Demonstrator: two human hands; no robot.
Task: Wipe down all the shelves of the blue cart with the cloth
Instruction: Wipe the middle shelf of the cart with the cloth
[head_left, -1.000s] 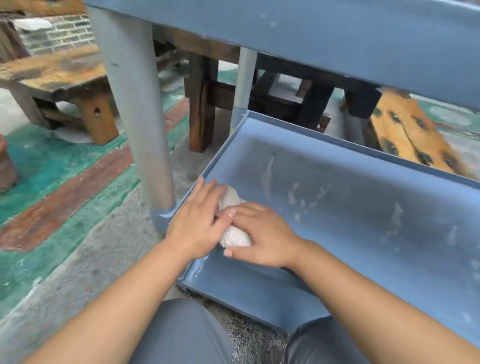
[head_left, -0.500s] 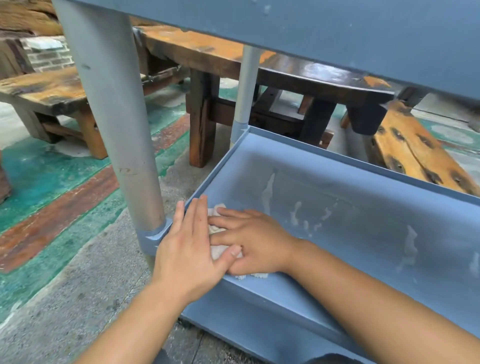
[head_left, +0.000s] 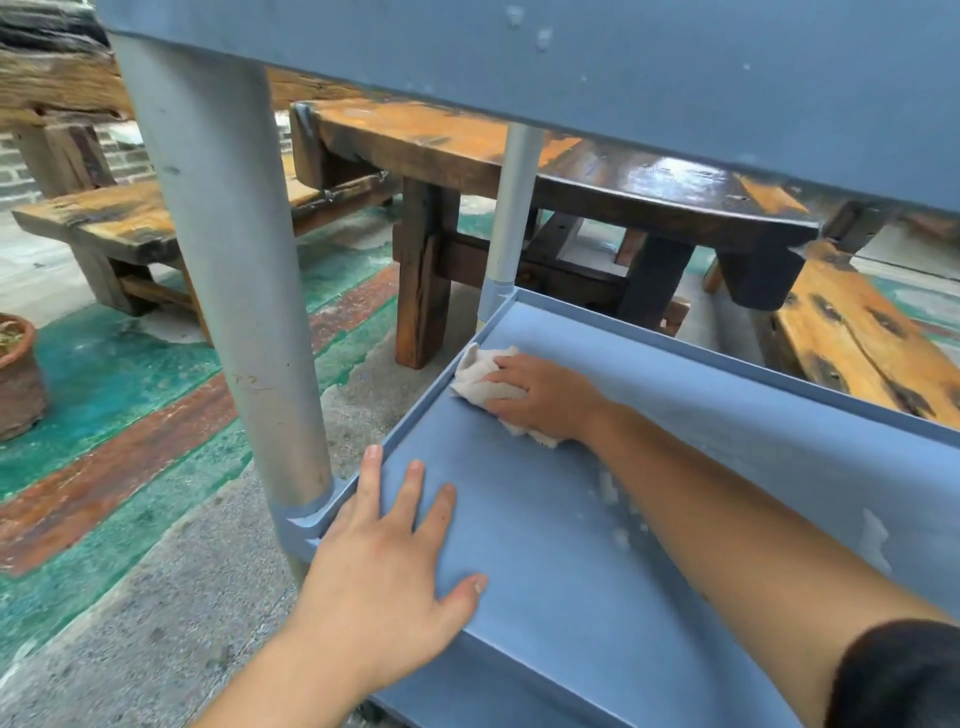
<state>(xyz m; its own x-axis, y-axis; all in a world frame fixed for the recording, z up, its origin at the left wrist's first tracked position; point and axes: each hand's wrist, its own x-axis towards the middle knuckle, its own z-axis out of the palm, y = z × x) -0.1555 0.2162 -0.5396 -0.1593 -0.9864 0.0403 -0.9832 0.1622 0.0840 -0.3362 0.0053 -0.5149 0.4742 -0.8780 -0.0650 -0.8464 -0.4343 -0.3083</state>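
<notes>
While bunched on the shelf (head_left: 597, 519), the cloth (head_left: 480, 376) lies under the right hand (head_left: 545, 397).

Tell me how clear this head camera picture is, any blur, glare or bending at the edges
Head view: daylight is soft and even, with no hard shadows on the lower shelf. The left hand and the right hand on the cloth are sharp enough. Glare sits on the dark wooden table. Wide-angle bending curves the near grey post, and the top-left corner is smeared.
</notes>
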